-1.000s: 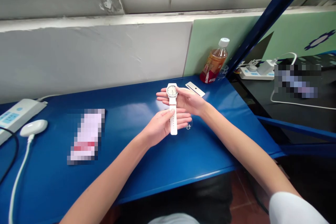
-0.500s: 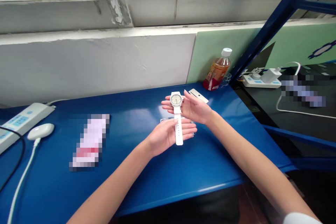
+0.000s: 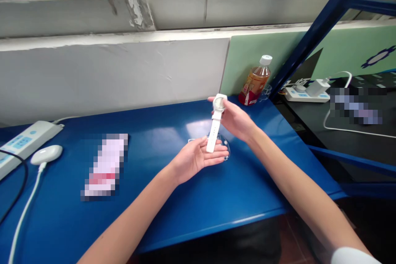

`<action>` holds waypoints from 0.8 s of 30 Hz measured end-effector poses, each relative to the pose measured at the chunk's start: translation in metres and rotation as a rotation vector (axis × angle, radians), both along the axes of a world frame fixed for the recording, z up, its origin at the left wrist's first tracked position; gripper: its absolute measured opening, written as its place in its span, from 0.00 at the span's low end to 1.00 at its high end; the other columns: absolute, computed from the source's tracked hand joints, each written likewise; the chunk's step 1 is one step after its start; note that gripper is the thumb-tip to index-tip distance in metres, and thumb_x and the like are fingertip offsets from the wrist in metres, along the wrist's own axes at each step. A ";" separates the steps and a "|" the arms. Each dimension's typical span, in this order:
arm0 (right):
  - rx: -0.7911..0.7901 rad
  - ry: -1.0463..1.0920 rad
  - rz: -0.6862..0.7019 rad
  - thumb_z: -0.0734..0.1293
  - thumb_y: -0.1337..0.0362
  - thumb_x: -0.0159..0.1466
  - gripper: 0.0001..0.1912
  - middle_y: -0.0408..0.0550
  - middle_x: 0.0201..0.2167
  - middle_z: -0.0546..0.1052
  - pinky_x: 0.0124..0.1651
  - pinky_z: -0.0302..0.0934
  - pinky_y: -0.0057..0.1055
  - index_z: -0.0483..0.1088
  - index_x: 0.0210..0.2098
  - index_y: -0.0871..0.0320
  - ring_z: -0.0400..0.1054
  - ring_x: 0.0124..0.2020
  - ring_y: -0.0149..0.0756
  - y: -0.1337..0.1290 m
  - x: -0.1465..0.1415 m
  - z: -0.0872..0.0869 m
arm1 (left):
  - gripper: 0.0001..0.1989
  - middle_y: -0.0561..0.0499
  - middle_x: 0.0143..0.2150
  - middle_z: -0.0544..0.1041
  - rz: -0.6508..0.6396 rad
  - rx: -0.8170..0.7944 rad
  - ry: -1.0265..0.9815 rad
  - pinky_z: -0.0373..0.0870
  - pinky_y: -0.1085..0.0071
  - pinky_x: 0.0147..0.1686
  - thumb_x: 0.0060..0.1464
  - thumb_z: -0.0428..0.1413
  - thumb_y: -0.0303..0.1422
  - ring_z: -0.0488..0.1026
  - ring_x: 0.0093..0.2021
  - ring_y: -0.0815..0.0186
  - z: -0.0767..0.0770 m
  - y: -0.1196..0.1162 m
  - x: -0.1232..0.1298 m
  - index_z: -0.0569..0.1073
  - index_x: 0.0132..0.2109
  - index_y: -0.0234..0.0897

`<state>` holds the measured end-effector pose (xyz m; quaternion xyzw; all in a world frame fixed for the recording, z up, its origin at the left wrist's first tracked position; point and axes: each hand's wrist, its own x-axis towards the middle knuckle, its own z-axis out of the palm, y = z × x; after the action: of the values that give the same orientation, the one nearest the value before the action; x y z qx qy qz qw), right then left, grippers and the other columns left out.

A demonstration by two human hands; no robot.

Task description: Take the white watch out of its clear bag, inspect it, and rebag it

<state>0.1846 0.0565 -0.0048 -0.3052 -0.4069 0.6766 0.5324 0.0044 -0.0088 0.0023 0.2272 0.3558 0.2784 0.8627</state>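
Fingers of my right hand grip the white watch, strap end resting on my open left hand, unfastened.

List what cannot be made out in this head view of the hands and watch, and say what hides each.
- Watch dial: too small to read.
- Clear item on the table: mostly hidden under the left hand.
- Right hand fingers: partly behind the watch.
- Two pixelated patches: contents blurred.
- Bottle label: too small.
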 end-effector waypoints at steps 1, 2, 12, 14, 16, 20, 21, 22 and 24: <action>0.001 -0.008 -0.064 0.63 0.53 0.67 0.15 0.44 0.38 0.77 0.42 0.67 0.30 0.76 0.46 0.51 0.70 0.34 0.32 0.002 0.006 0.001 | 0.22 0.27 0.48 0.78 0.005 -0.015 0.012 0.70 0.57 0.54 0.69 0.42 0.34 0.79 0.47 0.51 0.001 0.000 -0.001 0.70 0.53 0.17; 0.013 -0.017 -0.129 0.64 0.51 0.66 0.15 0.43 0.36 0.76 0.40 0.67 0.30 0.75 0.47 0.49 0.70 0.33 0.32 0.004 0.011 0.003 | 0.23 0.26 0.48 0.78 0.007 -0.027 0.022 0.70 0.58 0.54 0.69 0.42 0.35 0.79 0.47 0.51 0.002 -0.001 -0.001 0.70 0.53 0.16; 0.119 -0.185 -0.052 0.76 0.60 0.55 0.16 0.45 0.35 0.79 0.38 0.70 0.32 0.74 0.41 0.55 0.74 0.35 0.34 -0.013 -0.007 -0.007 | 0.18 0.32 0.51 0.77 0.110 0.238 -0.017 0.68 0.55 0.57 0.61 0.58 0.35 0.75 0.54 0.48 -0.007 -0.003 -0.004 0.72 0.52 0.24; 0.182 -0.257 -0.022 0.76 0.61 0.55 0.13 0.47 0.39 0.80 0.42 0.69 0.33 0.74 0.39 0.56 0.74 0.39 0.35 -0.018 -0.011 -0.008 | 0.19 0.34 0.49 0.79 0.094 0.310 0.033 0.69 0.56 0.56 0.58 0.62 0.35 0.76 0.52 0.50 -0.010 -0.005 -0.003 0.73 0.51 0.26; 0.214 -0.296 0.014 0.74 0.60 0.58 0.09 0.49 0.47 0.78 0.46 0.67 0.35 0.74 0.36 0.56 0.73 0.42 0.36 -0.020 -0.013 -0.006 | 0.19 0.36 0.45 0.81 0.079 0.362 0.110 0.72 0.58 0.52 0.57 0.63 0.37 0.79 0.47 0.53 -0.011 -0.007 -0.002 0.73 0.51 0.26; 0.085 -0.132 0.227 0.68 0.57 0.64 0.12 0.53 0.51 0.78 0.55 0.63 0.40 0.75 0.43 0.56 0.70 0.53 0.42 -0.023 -0.016 0.000 | 0.22 0.37 0.40 0.82 0.032 0.383 0.155 0.76 0.62 0.45 0.59 0.60 0.42 0.81 0.40 0.57 -0.012 -0.011 0.002 0.74 0.50 0.25; 0.033 -0.051 0.292 0.66 0.56 0.65 0.14 0.53 0.51 0.78 0.58 0.60 0.42 0.75 0.45 0.57 0.69 0.56 0.43 -0.023 -0.016 0.002 | 0.23 0.36 0.40 0.82 0.026 0.377 0.144 0.76 0.63 0.45 0.59 0.60 0.43 0.81 0.40 0.56 -0.012 -0.012 0.003 0.75 0.49 0.25; -0.014 0.025 0.344 0.64 0.55 0.66 0.17 0.54 0.51 0.78 0.61 0.58 0.43 0.75 0.47 0.58 0.68 0.57 0.44 -0.023 -0.017 0.003 | 0.23 0.36 0.41 0.82 0.023 0.366 0.134 0.76 0.63 0.45 0.58 0.60 0.44 0.81 0.41 0.55 -0.012 -0.012 0.003 0.75 0.48 0.25; -0.081 0.130 0.398 0.60 0.52 0.67 0.21 0.54 0.53 0.76 0.64 0.54 0.43 0.74 0.49 0.60 0.67 0.59 0.44 -0.024 -0.017 0.007 | 0.22 0.35 0.42 0.82 0.032 0.337 0.125 0.76 0.62 0.46 0.58 0.61 0.43 0.81 0.43 0.54 -0.012 -0.012 0.004 0.75 0.47 0.25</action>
<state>0.1680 0.0322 0.0019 -0.1958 -0.3964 0.8025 0.4005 0.0082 -0.0206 -0.0099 0.3797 0.3606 0.3328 0.7842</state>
